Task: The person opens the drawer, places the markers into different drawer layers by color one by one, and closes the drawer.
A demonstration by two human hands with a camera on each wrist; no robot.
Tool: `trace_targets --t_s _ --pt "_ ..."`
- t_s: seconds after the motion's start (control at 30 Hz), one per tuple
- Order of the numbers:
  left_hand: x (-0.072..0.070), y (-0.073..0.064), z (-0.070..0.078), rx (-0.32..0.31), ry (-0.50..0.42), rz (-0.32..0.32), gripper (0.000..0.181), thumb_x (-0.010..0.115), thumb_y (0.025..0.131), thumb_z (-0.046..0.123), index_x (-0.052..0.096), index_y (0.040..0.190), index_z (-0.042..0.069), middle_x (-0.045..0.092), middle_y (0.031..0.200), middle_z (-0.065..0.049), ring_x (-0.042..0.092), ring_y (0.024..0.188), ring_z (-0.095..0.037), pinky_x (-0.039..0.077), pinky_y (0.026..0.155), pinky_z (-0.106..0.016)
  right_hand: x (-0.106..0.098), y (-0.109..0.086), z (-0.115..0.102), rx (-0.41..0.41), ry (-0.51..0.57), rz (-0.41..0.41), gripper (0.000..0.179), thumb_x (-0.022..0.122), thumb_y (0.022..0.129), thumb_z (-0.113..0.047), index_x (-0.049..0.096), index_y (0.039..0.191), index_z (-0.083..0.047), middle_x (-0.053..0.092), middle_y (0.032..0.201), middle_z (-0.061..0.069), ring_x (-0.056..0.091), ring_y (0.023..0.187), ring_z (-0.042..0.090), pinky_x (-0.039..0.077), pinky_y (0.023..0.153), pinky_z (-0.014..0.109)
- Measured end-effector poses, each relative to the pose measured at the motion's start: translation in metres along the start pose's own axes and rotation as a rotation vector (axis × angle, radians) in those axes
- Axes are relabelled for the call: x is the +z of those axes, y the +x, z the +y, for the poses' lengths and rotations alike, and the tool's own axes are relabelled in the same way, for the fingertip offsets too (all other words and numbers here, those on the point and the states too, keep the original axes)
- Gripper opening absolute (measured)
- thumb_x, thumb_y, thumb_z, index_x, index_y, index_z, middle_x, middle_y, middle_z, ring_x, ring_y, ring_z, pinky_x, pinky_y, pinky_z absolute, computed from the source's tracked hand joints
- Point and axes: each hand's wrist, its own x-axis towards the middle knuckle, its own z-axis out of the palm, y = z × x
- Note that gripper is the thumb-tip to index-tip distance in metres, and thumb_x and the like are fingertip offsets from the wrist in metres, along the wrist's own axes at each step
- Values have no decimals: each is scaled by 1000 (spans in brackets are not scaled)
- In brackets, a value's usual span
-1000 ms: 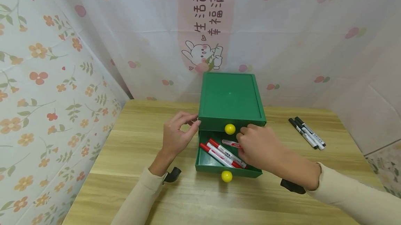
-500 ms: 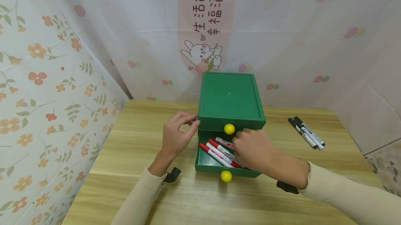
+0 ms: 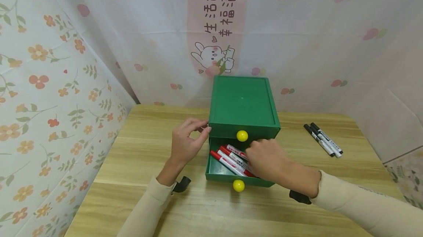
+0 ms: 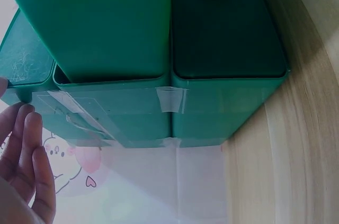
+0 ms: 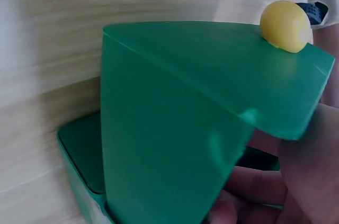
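A green drawer cabinet [image 3: 243, 101] has its middle drawer [image 3: 221, 179] pulled out, with several red-and-white markers [image 3: 228, 163] inside. My left hand [image 3: 186, 139] pinches the cabinet's upper left front corner between thumb and fingers. Reaching into the drawer's right side, my right hand [image 3: 269, 160] has its fingers curled at the end of the rearmost marker [image 3: 235, 151], and the hand covers that end. In the right wrist view, the drawer wall [image 5: 169, 128] partly hides those fingers. From the left wrist view, clear tape [image 4: 170, 99] runs along the cabinet's side.
Several black-and-white markers [image 3: 324, 139] lie together on the wooden table [image 3: 148, 156] to the right. Yellow round knobs [image 3: 239, 185] stick out from the drawer fronts. A patterned curtain [image 3: 158, 46] hangs behind the cabinet and along the left.
My right hand has moved left inside the drawer, and the rearmost marker has shifted left to lie alongside the others. The left hand stays at the cabinet corner.
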Motion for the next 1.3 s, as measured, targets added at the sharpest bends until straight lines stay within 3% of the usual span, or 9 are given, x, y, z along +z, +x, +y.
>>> trace_targets --t_s 0.13,0.37,0.73,0.9,1.1,1.3 --pt "-1 0 0 8 8 -4 19 85 93 2 84 111 -4 79 99 -12 76 81 -27 66 73 -43 2 1 0 8 19 -17 37 89 88 -22 62 65 -11 53 61 -1 47 52 15 46 44 28" --pt "0 0 -1 11 7 -1 19 84 92 2 84 110 -4 79 99 -11 76 81 -24 65 73 -40 7 1 2 16 57 -4 46 88 89 -21 52 60 -15 46 58 -3 43 49 13 40 42 26" --pt "-1 0 0 -2 9 -9 19 85 93 3 84 111 -4 79 100 -11 76 83 -24 65 72 -41 -1 -5 5 67 164 35 36 89 90 -26 63 69 -15 56 68 -3 49 56 13 43 45 28" --pt "-1 0 0 0 16 -11 19 85 93 3 84 111 -3 79 100 -10 76 83 -23 65 72 -36 -9 -17 1 92 207 111 25 89 90 -26 70 79 -15 58 74 -6 47 57 10 41 45 25" --pt "-1 -1 -2 2 -3 -4 18 84 93 1 84 110 -4 79 99 -10 76 81 -23 65 73 -37 -7 -36 -17 100 257 299 15 88 88 -24 78 91 -13 66 77 -8 47 56 3 35 46 19" --pt "0 0 -2 5 2 -7 18 84 93 2 84 110 -4 79 100 -10 76 81 -22 65 74 -37 0 -56 -39 114 334 409 17 91 84 -23 76 89 -17 67 78 -12 43 58 -4 33 47 15"
